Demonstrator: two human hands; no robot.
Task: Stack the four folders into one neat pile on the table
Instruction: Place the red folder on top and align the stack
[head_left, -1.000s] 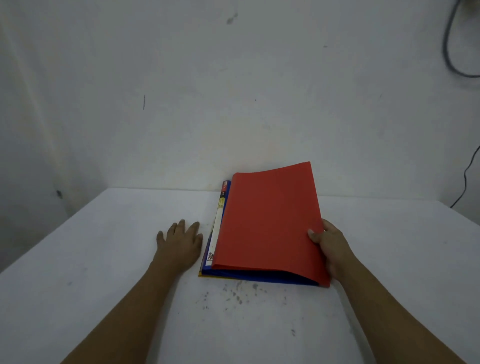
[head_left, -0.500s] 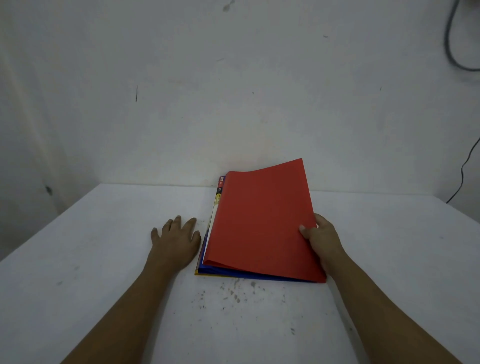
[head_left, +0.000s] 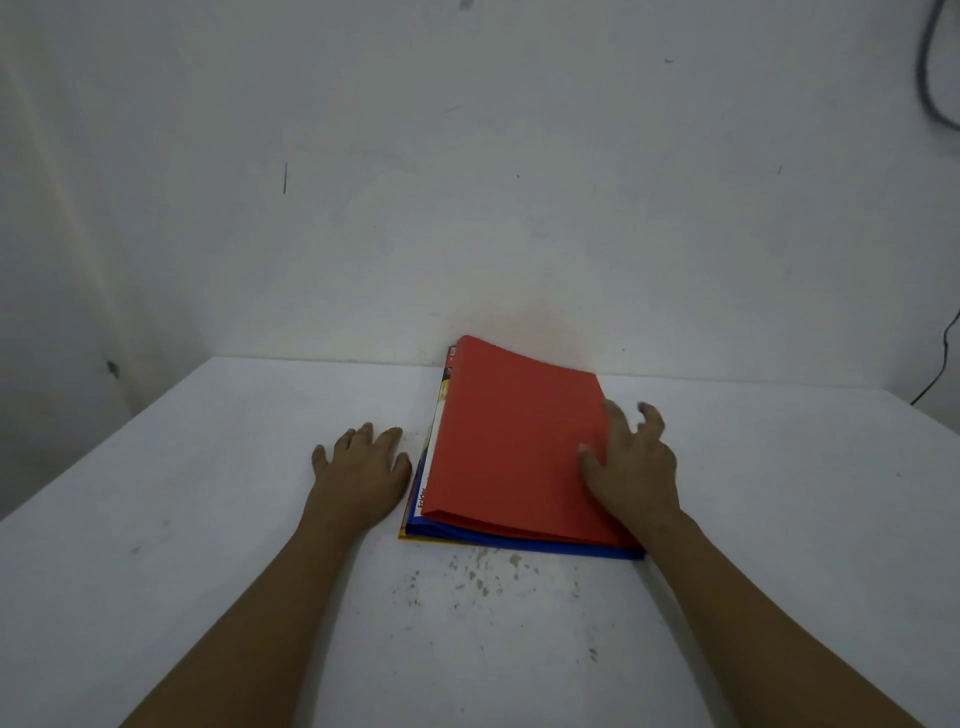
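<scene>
A red folder (head_left: 509, 447) lies on top of a pile on the white table (head_left: 208, 519). Under it a blue folder (head_left: 519, 543) shows along the near edge, and a yellow edge (head_left: 408, 537) peeks out at the pile's near left corner. A white printed spine strip (head_left: 428, 467) runs along the pile's left side. My right hand (head_left: 631, 467) rests palm down on the red folder's right edge, fingers spread. My left hand (head_left: 361, 470) lies flat on the table, its fingers just beside the pile's left side.
A white wall (head_left: 467, 208) rises right behind the pile. Dark cables hang at the upper right (head_left: 935, 78) and the far right (head_left: 945, 353). Dark specks (head_left: 483, 571) mark the table in front of the pile.
My right hand let go of the red folder's raised right edge and now lies flat on it; the cover has dropped down onto the pile. My left hand stayed put.
</scene>
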